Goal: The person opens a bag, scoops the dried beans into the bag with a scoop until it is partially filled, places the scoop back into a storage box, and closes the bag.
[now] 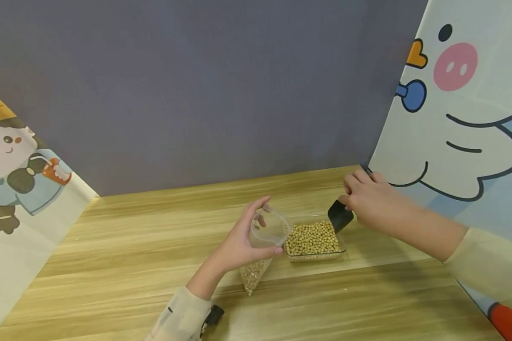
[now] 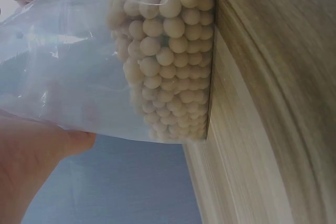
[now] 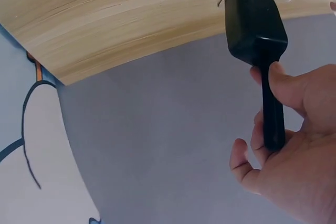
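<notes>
Hands curl, left (image 1: 242, 244) widely round a clear bag (image 2: 68, 77) of beans (image 2: 165, 56), right (image 1: 367, 201) round a black scoop (image 3: 255, 24).

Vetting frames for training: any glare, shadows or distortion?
Head: soft shadow on the table below the right forearm; left wrist: white glare streaks across the clear bag, table lines bowed, likely lens distortion; right wrist: faint highlight on the black scoop.

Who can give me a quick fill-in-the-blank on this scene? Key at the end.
1. The right hand grips the scoop by its ____.
2. The scoop's colour is ____.
3. In the head view, the rectangular container of soybeans stands to the ____ of the clear plastic bag held by the left hand.

Missing words: handle; black; right.
</notes>
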The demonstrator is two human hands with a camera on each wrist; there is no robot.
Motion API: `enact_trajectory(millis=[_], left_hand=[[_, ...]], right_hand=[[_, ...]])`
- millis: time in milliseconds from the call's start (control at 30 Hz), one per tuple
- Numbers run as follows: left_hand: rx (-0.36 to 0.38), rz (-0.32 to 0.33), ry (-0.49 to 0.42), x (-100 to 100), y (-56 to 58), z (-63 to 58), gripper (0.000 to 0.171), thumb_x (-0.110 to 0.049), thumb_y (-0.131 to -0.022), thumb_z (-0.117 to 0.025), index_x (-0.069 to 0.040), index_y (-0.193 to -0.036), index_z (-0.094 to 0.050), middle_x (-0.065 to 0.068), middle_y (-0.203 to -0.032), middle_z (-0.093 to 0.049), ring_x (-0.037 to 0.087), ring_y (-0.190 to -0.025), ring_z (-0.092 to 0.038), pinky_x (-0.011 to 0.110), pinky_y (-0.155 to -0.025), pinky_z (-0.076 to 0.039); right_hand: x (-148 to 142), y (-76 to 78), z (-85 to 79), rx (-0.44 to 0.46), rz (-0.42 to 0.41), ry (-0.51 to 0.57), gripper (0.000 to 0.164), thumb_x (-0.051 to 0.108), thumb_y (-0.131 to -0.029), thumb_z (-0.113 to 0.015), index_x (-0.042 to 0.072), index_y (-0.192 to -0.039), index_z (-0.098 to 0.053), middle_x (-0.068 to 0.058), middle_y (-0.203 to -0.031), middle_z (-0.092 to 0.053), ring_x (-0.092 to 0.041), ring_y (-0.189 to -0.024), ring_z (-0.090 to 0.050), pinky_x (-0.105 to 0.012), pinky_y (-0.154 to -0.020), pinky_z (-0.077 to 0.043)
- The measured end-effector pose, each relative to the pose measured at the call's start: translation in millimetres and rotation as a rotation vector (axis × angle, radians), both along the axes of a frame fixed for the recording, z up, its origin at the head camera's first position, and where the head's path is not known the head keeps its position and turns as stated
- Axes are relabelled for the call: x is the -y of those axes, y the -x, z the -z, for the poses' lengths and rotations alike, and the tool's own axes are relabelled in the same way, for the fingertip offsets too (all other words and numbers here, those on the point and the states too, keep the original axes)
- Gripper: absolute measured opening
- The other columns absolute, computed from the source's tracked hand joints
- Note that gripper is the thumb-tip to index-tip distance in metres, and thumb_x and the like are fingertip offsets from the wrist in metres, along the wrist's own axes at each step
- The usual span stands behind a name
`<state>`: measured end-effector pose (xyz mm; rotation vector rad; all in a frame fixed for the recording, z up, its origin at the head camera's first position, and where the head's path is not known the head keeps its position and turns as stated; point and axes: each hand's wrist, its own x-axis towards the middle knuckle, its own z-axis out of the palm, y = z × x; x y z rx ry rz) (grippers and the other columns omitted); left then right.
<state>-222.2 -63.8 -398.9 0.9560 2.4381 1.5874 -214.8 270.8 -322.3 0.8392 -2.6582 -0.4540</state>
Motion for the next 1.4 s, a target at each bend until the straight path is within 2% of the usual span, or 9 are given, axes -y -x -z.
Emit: enact_trajectory(millis=[267,433,600,800,933,1067,1133,1300,1400], left_hand=[[-0.004,-0.001,0.007,-0.7,-0.8,-0.7,0.11,-0.023,-0.078,-0.094,-0.036,-0.166,-0.029,0.003,-0.154,-0.045,0.026,-0.121,-0.051,0.037,-0.09,-0.053],[-0.011,0.001,0.012,-1.8,-0.9,-0.2,0.111,-0.025,-0.077,-0.094,-0.034,-0.166,-0.028,0.004,-0.155,-0.045,0.023,-0.12,-0.051,0.036,-0.09,-0.054],[-0.012,0.007,0.011,-3.5,-0.7,0.3,0.11,-0.025,-0.078,-0.094,-0.034,-0.166,-0.029,0.002,-0.154,-0.045,0.023,-0.12,-0.051,0.036,-0.089,-0.055],[-0.012,0.021,0.009,-5.6,-0.1,1.3,0.109,-0.024,-0.079,-0.093,-0.034,-0.166,-0.028,0.005,-0.154,-0.045,0.025,-0.12,-0.051,0.038,-0.09,-0.051],[-0.01,0.029,0.013,-6.6,-0.6,1.2,0.109,-0.023,-0.079,-0.093,-0.033,-0.166,-0.027,0.009,-0.155,-0.044,0.028,-0.12,-0.051,0.038,-0.091,-0.05],[-0.006,0.025,0.018,-6.7,-1.3,0.5,0.11,-0.023,-0.079,-0.093,-0.034,-0.166,-0.028,0.009,-0.155,-0.044,0.027,-0.12,-0.051,0.037,-0.092,-0.05],[-0.007,0.025,0.019,-6.9,-1.1,0.6,0.109,-0.023,-0.079,-0.093,-0.033,-0.166,-0.028,0.01,-0.155,-0.044,0.027,-0.12,-0.051,0.037,-0.092,-0.05],[-0.004,0.024,0.017,-6.7,-1.4,0.4,0.109,-0.023,-0.079,-0.093,-0.035,-0.166,-0.028,0.004,-0.154,-0.045,0.024,-0.119,-0.05,0.037,-0.091,-0.05],[-0.006,0.024,0.015,-6.3,-1.5,0.5,0.109,-0.024,-0.08,-0.093,-0.037,-0.166,-0.028,-0.001,-0.152,-0.044,0.022,-0.119,-0.05,0.037,-0.089,-0.051]], right_hand=[[7.1,-1.7,8.9,0.035,0.003,0.006,0.03,0.007,-0.077,-0.093,0.017,-0.103,-0.083,-0.007,-0.102,-0.058,-0.028,-0.095,-0.042,-0.042,-0.073,-0.039],[3.0,2.0,14.8,0.11,-0.025,0.16,0.023,0.01,-0.084,-0.089,0.018,-0.105,-0.083,-0.002,-0.097,-0.057,-0.024,-0.091,-0.044,-0.037,-0.071,-0.037],[-1.1,3.8,10.9,0.181,-0.003,0.312,0.021,0.01,-0.091,-0.082,0.013,-0.111,-0.083,-0.002,-0.096,-0.058,-0.023,-0.09,-0.046,-0.035,-0.071,-0.035],[-4.6,2.4,6.7,0.162,0.012,0.249,0.017,0.012,-0.09,-0.083,0.018,-0.106,-0.084,0.001,-0.094,-0.054,-0.025,-0.094,-0.045,-0.034,-0.068,-0.03],[-3.1,-0.4,12.5,0.226,-0.003,0.214,0.015,0.018,-0.09,-0.084,0.019,-0.105,-0.084,0.003,-0.094,-0.056,-0.02,-0.087,-0.044,-0.031,-0.068,-0.03],[-3.3,-1.4,19.2,0.31,-0.009,0.31,0.019,0.016,-0.093,-0.08,0.015,-0.112,-0.084,0.004,-0.093,-0.053,-0.015,-0.082,-0.037,-0.029,-0.068,-0.03],[-5.3,-1.7,19.0,0.303,-0.009,0.342,0.02,0.013,-0.094,-0.08,0.013,-0.114,-0.084,0.004,-0.091,-0.051,-0.016,-0.082,-0.037,-0.03,-0.069,-0.031],[-10.8,-2.1,12.7,0.279,0.018,0.296,0.018,0.013,-0.091,-0.082,0.014,-0.109,-0.084,0.003,-0.09,-0.054,-0.019,-0.083,-0.043,-0.031,-0.069,-0.029],[-11.6,-3.0,13.3,0.31,0.01,0.269,0.016,0.015,-0.09,-0.083,0.016,-0.106,-0.084,0.004,-0.091,-0.056,-0.019,-0.084,-0.043,-0.031,-0.068,-0.03]])
